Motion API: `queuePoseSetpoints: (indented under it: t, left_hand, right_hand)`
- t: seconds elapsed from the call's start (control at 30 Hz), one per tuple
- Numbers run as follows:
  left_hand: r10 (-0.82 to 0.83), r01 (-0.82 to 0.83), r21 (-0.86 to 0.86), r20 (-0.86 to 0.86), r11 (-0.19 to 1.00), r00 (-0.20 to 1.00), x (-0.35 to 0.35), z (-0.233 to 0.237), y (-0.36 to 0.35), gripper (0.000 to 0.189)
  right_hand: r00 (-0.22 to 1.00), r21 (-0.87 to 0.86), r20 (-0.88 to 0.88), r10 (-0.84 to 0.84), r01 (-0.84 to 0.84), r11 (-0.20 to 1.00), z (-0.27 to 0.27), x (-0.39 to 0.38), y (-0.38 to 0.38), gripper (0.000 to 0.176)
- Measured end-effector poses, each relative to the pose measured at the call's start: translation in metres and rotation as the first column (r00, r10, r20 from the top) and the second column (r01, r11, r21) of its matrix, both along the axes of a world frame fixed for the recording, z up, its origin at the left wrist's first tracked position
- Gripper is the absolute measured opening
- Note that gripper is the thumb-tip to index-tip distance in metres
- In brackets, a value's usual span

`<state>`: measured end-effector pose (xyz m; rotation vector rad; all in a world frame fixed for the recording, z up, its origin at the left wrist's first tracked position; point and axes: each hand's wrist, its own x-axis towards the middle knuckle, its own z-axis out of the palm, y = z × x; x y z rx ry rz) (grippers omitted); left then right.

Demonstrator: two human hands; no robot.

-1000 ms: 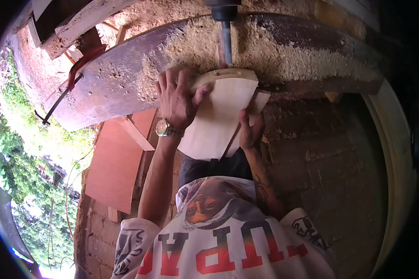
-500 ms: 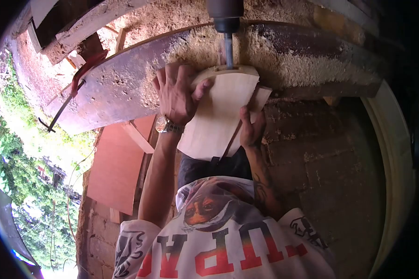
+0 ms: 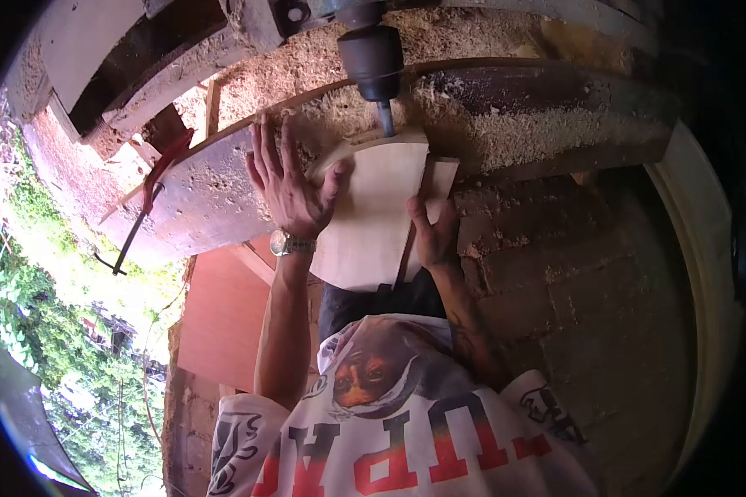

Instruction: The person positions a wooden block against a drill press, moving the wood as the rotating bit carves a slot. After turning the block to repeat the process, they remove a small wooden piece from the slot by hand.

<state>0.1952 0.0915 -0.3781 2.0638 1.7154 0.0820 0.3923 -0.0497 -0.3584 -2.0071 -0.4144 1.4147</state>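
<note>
A pale curved wooden block (image 3: pixel 373 211) lies on the sawdust-covered work table (image 3: pixel 215 199), its far edge near the drill bit (image 3: pixel 386 120). My left hand (image 3: pixel 294 186) is open, fingers spread over the table beside the block, its thumb on the block's left edge. A narrow pale wood piece (image 3: pixel 441 178) is against the block's right side, with a dark gap between them. My right hand (image 3: pixel 435 232) grips this piece near its middle, thumb on top and pointing away from me; the other fingers are mostly hidden. Whether the bit touches the block is unclear.
The dark drill chuck (image 3: pixel 371 62) hangs above the table's far side. A red-handled saw-like tool (image 3: pixel 149 195) lies at the table's left end. Sawdust (image 3: pixel 547 128) covers the right part. A reddish board (image 3: pixel 224 323) stands below at left, and a brick wall (image 3: pixel 539 273) shows at right.
My left hand's fingers have straightened and spread. The view has shifted, with the block and both hands now further left in it. The block's slotted far end no longer shows clearly.
</note>
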Motion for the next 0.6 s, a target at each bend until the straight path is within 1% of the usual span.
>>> queuePoseSetpoints:
  t: [0.13, 0.23, 0.3, 0.33, 0.43, 0.5, 0.53, 0.57, 0.6]
  left_hand:
    - [-0.018, 0.018, -0.018, -0.023, 1.000, 1.000, 0.002, 0.002, 0.010, 0.097]
    - [-0.006, 0.006, -0.013, -0.023, 1.000, 1.000, 0.004, 0.002, 0.016, 0.097]
    - [-0.001, 0.001, -0.006, -0.016, 1.000, 1.000, 0.004, 0.000, 0.020, 0.099]
    - [-0.002, 0.002, 0.004, -0.022, 1.000, 1.000, 0.007, 0.001, 0.022, 0.097]
    - [-0.011, 0.012, 0.020, -0.061, 1.000, 0.998, 0.010, 0.002, 0.024, 0.091]
    - [-0.035, 0.036, 0.006, -0.096, 0.999, 0.995, 0.009, 0.002, 0.026, 0.091]
    - [-0.048, 0.048, -0.002, -0.114, 0.999, 0.992, 0.009, 0.002, 0.026, 0.091]
    - [-0.039, 0.037, -0.014, -0.106, 0.999, 0.994, 0.010, 0.003, 0.024, 0.091]
    - [-0.039, 0.037, -0.019, -0.106, 0.999, 0.994, 0.010, 0.002, 0.026, 0.091]
  right_hand:
    - [1.000, -0.008, 0.027, -0.006, 0.006, 1.000, 0.003, -0.001, 0.008, 0.055]
    - [0.999, -0.110, 0.033, 0.037, -0.034, 0.993, 0.006, 0.004, 0.013, 0.054]
    - [0.995, -0.151, 0.052, 0.089, -0.080, 0.985, 0.005, 0.006, 0.016, 0.062]
    - [0.991, -0.171, 0.063, 0.117, -0.104, 0.980, 0.005, 0.009, 0.017, 0.066]
    - [0.959, -0.328, 0.152, 0.240, -0.180, 0.927, -0.003, 0.012, 0.008, 0.059]
    - [0.899, -0.352, 0.254, 0.357, -0.257, 0.900, -0.014, 0.024, 0.004, 0.053]
    - [0.860, -0.368, 0.302, 0.412, -0.293, 0.882, -0.013, 0.027, 0.016, 0.051]
    - [0.837, -0.450, 0.256, 0.483, -0.339, 0.826, -0.008, 0.036, 0.030, 0.042]
    - [0.841, -0.309, 0.395, 0.370, -0.257, 0.916, -0.008, 0.038, 0.053, 0.040]
